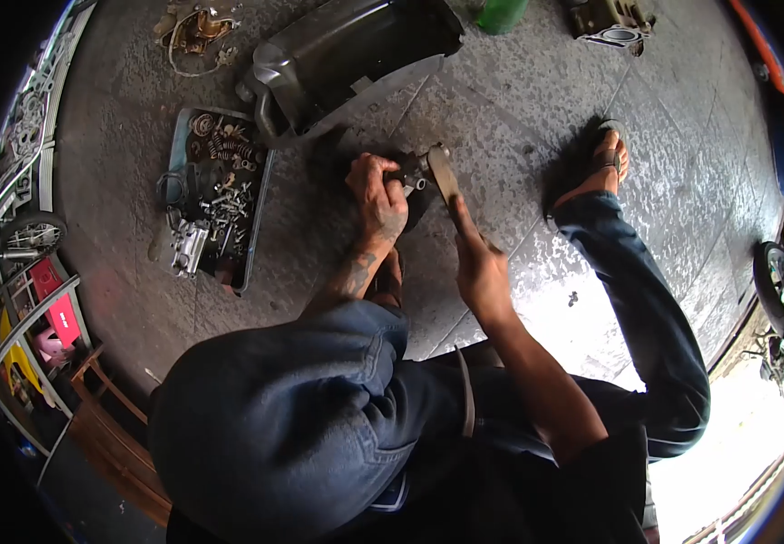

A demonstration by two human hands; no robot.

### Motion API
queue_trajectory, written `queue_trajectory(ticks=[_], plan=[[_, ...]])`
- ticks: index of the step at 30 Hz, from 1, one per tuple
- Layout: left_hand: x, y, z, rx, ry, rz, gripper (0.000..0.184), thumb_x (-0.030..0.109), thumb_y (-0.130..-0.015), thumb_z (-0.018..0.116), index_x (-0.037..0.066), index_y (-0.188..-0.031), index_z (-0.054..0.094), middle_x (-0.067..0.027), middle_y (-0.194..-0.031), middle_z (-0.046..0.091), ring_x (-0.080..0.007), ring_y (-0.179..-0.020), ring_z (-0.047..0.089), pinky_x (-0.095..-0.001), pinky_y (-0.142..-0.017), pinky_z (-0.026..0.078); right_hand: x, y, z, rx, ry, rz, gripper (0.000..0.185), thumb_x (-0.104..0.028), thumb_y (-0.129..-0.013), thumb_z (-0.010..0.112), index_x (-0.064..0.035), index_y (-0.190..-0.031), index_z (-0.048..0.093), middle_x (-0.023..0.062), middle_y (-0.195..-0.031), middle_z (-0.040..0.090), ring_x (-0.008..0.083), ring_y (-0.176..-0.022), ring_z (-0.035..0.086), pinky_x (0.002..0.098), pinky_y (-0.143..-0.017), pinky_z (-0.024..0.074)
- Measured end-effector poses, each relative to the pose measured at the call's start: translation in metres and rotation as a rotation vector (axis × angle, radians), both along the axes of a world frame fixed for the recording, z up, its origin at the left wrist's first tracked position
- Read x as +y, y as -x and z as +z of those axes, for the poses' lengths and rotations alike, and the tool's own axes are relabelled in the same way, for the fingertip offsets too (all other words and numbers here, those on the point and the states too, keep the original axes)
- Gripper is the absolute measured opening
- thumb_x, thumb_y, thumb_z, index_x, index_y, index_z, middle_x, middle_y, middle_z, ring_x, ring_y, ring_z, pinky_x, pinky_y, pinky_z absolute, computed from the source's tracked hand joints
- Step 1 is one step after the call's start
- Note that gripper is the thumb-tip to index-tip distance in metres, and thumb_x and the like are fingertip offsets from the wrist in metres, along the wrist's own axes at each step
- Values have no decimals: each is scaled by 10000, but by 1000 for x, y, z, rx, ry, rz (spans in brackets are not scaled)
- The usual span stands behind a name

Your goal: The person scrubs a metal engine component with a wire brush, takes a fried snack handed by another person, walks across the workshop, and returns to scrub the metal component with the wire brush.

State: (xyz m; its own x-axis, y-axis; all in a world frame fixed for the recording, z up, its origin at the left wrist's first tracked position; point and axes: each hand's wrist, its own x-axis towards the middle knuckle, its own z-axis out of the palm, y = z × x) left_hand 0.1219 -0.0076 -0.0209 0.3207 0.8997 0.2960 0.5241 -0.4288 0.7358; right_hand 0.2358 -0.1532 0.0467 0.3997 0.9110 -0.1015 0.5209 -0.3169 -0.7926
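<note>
Near the middle of the view, my left hand [379, 195] is closed around a small metal part [417, 181] held low over the floor. My right hand [485, 276] grips the handle of a hammer [444, 177], whose head is right beside the metal part. Whether the two touch I cannot tell. To the left lies a tray [260, 195] of springs, bolts and other small metal parts. The underside of the held part is hidden by my left hand and shadow.
Beyond my hands lies a large dark metal housing [356, 54]. Farther out are a green bottle [501, 14], an engine part [614, 23] and a brownish part [202, 34]. A wooden chair [111, 435] stands lower left, motorcycle wheels [780, 286] at right.
</note>
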Motion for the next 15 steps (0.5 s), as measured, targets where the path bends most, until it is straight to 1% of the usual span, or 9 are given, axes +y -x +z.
queue_trajectory(ticks=[1,2,5,7,8,10,13,14,15], plan=[[0,0,-1,-19,22,4,130,82,-721,437,78,-829,510,-92,-860,524,-313,-864,506,-438,-795,370,-16,-5,2,16,0,1,631,46,-857,474,-175,-1433,341,252,-837,632,347,-644,638,435,-586,497],[-5,3,-1,-31,56,4,131,84,-716,438,80,-826,509,-92,-851,523,-313,-854,505,-440,-790,371,-26,-8,9,38,108,-16,625,45,-865,470,-184,-1433,343,243,-820,634,329,-631,643,431,-570,493],[-6,4,0,-50,46,0,129,78,-717,433,78,-825,504,-95,-840,519,-318,-838,503,-448,-783,374,-8,-12,16,83,42,-226,574,13,-902,465,-198,-1426,361,200,-678,589,274,-589,636,406,-525,476],[-3,2,3,-63,30,-14,127,76,-718,432,77,-825,502,-94,-839,518,-317,-838,503,-451,-783,374,9,-1,17,122,39,-132,573,-11,-895,493,-200,-1421,367,215,-693,598,299,-603,641,419,-539,490],[-5,3,4,-30,26,-23,126,75,-720,434,74,-827,500,-92,-845,520,-315,-847,504,-451,-786,374,13,10,6,56,127,-56,560,-31,-893,503,-202,-1412,382,231,-720,608,330,-609,639,442,-564,506],[2,2,4,0,13,-31,125,74,-721,436,72,-829,499,-91,-850,522,-313,-855,506,-452,-789,373,35,10,-10,8,-1,-119,491,-1,-900,470,-133,-1372,441,291,-864,593,385,-665,634,411,-574,478],[-6,2,6,-4,46,-7,134,87,-729,439,78,-846,503,-88,-875,523,-305,-881,503,-444,-815,365,61,-17,-23,-87,75,-141,480,-9,-900,464,-128,-1364,445,289,-853,592,431,-738,607,431,-595,476],[-9,0,5,-4,51,-11,134,87,-729,439,78,-846,503,-88,-875,523,-305,-881,503,-444,-815,365,65,-26,-28,-53,45,-240,486,-22,-904,465,-137,-1375,426,291,-852,589,430,-747,610,432,-594,475],[-11,1,5,3,81,6,136,85,-729,439,79,-848,504,-88,-876,523,-305,-882,504,-441,-820,365,58,-32,-29,-76,28,-308,490,-25,-907,465,-135,-1383,414,293,-867,586,421,-700,606,414,-580,478]])
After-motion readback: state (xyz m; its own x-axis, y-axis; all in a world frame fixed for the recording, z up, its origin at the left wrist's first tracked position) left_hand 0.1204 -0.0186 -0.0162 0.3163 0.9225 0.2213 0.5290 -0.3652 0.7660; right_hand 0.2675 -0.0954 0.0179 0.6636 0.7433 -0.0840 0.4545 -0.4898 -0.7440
